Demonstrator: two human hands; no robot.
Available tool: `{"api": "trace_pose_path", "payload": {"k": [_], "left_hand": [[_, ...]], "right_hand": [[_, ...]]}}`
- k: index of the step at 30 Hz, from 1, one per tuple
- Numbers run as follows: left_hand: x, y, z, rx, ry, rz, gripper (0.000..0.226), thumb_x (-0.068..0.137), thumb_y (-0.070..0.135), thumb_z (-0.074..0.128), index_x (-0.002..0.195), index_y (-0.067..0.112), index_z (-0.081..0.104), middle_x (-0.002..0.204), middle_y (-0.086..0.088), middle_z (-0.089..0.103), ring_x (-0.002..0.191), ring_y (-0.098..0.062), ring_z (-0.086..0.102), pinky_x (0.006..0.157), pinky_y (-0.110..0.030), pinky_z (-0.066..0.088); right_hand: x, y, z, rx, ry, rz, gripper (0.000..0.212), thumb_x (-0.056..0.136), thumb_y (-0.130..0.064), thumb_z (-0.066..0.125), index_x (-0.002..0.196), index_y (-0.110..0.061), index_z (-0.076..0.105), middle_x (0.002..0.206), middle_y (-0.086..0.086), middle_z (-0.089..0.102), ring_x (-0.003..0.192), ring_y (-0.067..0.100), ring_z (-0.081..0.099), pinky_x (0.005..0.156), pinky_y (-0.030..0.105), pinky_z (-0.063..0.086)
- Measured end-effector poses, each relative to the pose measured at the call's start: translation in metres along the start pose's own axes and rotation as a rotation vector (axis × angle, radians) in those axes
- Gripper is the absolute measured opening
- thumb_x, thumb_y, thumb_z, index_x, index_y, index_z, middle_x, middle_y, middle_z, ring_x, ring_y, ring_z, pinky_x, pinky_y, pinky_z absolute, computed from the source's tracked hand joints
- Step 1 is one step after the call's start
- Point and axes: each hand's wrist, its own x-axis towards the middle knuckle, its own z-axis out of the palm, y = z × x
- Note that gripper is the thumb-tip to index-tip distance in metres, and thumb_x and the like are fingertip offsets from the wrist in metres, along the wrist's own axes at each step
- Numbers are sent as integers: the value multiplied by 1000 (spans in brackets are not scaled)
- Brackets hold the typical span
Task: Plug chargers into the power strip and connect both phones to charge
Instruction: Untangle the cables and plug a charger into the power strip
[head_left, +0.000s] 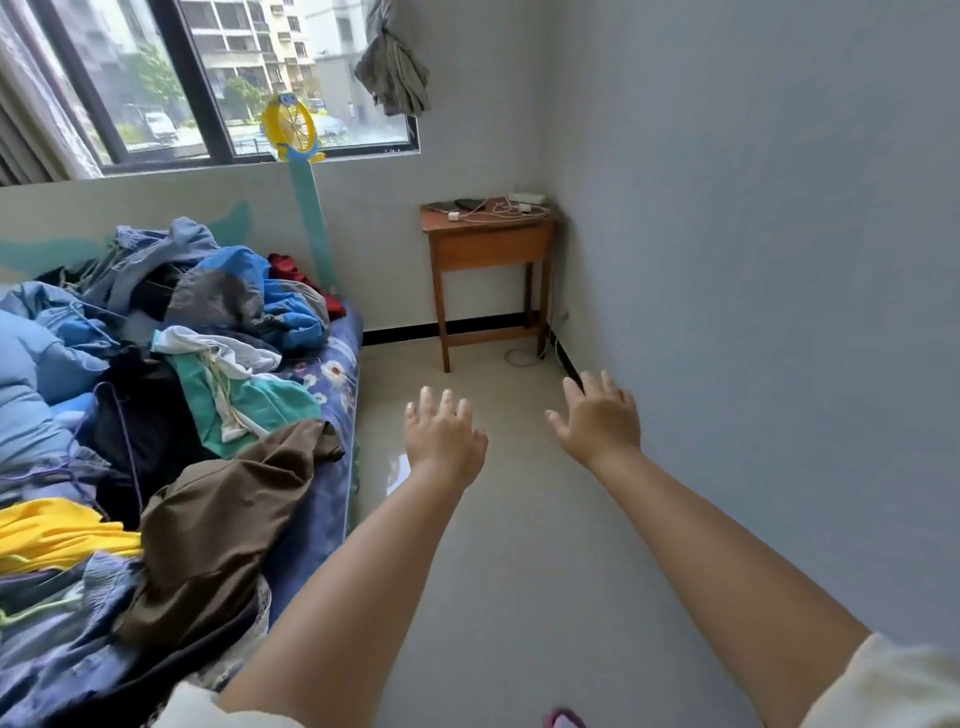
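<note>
A small wooden side table (488, 247) stands in the far corner of the room. On its top lie a white power strip (527, 198) at the back right, two dark phones (457, 204), a small white charger (454, 215) and tangled white cables (511, 212). My left hand (442, 432) and my right hand (601, 415) are stretched out over the floor, well short of the table, both with fingers spread and holding nothing.
A bed (317, 499) piled with clothes fills the left side. A yellow fan on a pale blue stand (291, 130) stands by the window. The grey wall (753, 260) runs along the right. A white cord (522, 356) lies on the tiled floor under the table.
</note>
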Motion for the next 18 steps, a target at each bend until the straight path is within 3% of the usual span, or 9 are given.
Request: {"api": "trace_pose_path", "payload": {"k": [10,18], "left_hand": [[284,10,8,-65,14,-9,51,96,37,30,141,15,22,154,-6,17,142,-29,4,114,-41,7],[473,-21,20,-56,17,-52,51,96,38,31,141,16,23,154,-6,17,142,-28,4,114,-41,6]], "right_hand": [[290,15,38,18,10,-78,52,92,-38,43,136,-11,33,149,14,29,139,33,17,111,45,20],[487,6,75,54,19,-106,50,91,-37,46,133,-11,39,147,14,32,138,32,19,110,45,20]]}}
